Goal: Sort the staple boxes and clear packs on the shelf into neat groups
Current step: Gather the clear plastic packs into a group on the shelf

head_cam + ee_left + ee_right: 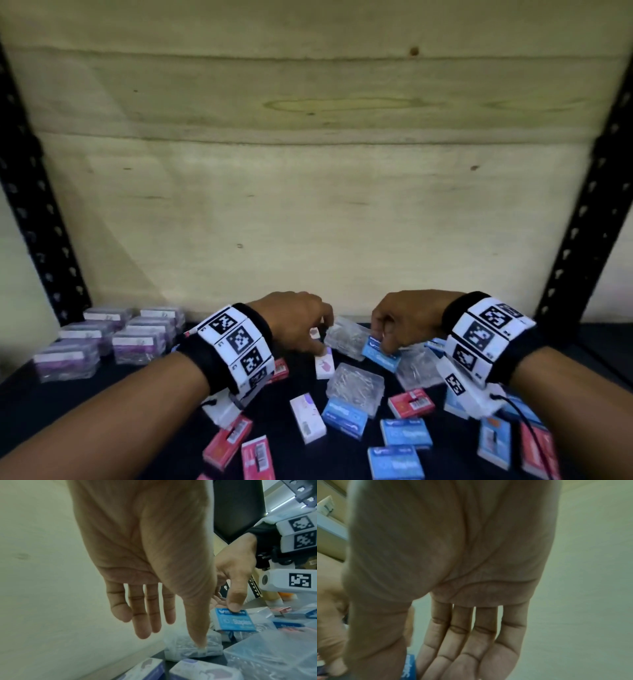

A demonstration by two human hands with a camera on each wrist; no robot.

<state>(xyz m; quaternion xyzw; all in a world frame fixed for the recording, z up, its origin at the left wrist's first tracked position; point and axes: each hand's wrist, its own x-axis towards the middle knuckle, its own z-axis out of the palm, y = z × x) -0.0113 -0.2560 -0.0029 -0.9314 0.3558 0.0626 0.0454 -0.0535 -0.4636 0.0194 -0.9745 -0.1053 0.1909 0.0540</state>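
On the dark shelf (113,394) my left hand (320,334) reaches down over a clear pack (346,337) of metal clips. In the left wrist view its thumb tip touches that clear pack (185,649), while the fingers (145,628) hang straight and apart behind it. My right hand (380,337) pinches the top edge of a blue staple box (380,354), which leans on another clear pack. In the left wrist view the thumb presses on the blue box (235,622). The right wrist view shows a sliver of that blue box (410,669) between thumb and fingers.
A tidy block of purple-labelled clear packs (113,339) sits at the back left. Red (411,402), blue (406,433) and white (306,418) staple boxes and a clear pack (354,383) lie scattered in front of me. A wooden back panel (308,205) and black uprights (34,205) enclose the shelf.
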